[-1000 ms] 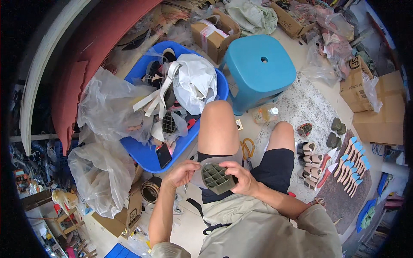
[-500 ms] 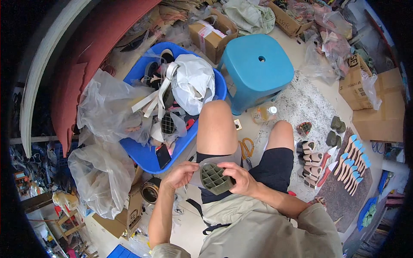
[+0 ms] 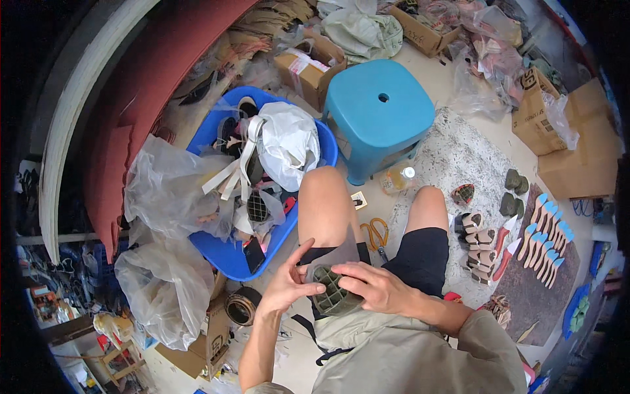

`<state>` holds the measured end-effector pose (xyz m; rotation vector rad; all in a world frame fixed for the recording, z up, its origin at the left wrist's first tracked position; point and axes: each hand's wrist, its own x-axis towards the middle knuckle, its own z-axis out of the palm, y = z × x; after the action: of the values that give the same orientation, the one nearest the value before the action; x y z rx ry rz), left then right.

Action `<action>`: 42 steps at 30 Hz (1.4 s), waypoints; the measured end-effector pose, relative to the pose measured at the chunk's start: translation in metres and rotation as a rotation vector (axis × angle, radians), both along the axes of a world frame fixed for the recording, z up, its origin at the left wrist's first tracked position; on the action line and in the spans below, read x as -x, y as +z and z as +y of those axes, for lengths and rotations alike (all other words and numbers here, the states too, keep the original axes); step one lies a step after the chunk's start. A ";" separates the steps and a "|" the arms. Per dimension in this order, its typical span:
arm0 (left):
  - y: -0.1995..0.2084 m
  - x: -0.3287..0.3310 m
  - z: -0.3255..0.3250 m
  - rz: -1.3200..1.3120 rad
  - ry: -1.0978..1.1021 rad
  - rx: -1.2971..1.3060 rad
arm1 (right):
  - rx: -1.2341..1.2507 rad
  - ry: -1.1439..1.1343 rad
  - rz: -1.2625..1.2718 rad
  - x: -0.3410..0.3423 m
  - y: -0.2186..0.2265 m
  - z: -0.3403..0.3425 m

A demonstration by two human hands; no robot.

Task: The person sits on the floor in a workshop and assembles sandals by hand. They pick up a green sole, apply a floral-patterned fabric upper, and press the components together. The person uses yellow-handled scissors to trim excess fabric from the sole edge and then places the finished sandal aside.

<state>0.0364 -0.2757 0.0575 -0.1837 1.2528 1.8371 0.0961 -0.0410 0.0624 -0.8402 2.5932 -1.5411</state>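
Over my lap I hold an olive-green, D-shaped block (image 3: 336, 303) with a grid of hollow cells, like a shoe heel. A thin clear plastic sheet (image 3: 342, 253) lies against its far side. My left hand (image 3: 283, 289) has its thumb pressed on the block's left edge; the index finger points away and the other fingers are partly hidden behind. My right hand (image 3: 379, 289) grips the block's right side, its fingertips bent over the top of the grid. Past my lap lie scissors with orange handles (image 3: 375, 234).
Ahead are a blue tub (image 3: 220, 253) of scraps and bags, a blue stool (image 3: 380, 98) and a bottle (image 3: 396, 178). To the right lie green blocks (image 3: 512, 204), beige pieces (image 3: 482, 255), red-handled knives (image 3: 504, 261) and several blue-tipped strips (image 3: 541, 240). Plastic bags (image 3: 164, 289) lie left.
My left hand has let go its pinch on the plastic sheet's edge and set its thumb on the block. The right fingers have moved further over the grid. The view has shifted slightly.
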 end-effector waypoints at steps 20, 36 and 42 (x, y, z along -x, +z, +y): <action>0.047 -0.015 0.051 0.178 0.261 -0.088 | 1.582 0.017 -1.238 0.031 -0.030 0.016; 0.042 -0.006 0.040 0.186 0.150 0.063 | 1.460 -0.372 -1.063 0.018 0.020 0.025; 0.046 -0.001 0.035 0.169 0.061 0.150 | 1.420 -0.345 -1.078 0.016 0.028 0.023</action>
<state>0.0374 -0.2402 0.1036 -0.1520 1.5190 1.8413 0.0806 -0.0179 0.0901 0.5342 0.7012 -2.6973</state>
